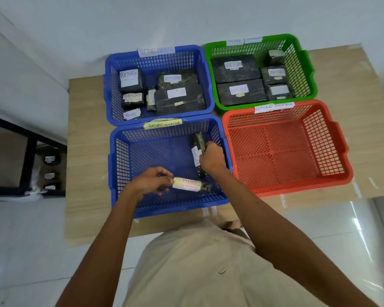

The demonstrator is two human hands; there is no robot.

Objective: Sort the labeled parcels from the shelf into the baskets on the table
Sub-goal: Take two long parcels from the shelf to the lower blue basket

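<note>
- Both hands are down inside the near blue basket. I see the left hand gripping one end of a small parcel, held level, its pale label facing up and its far end pointing toward the right wrist.
- My view shows the right hand curled round the edge of a flat dark parcel standing on end just beyond its knuckles.
- I judge both parcels light and stiff, with slightly slick wrap. Gripping across the short sides, clear of the labels, seems safest.
- Both forearms reach forward with wrists dipped, hands near each other but apart.
</note>
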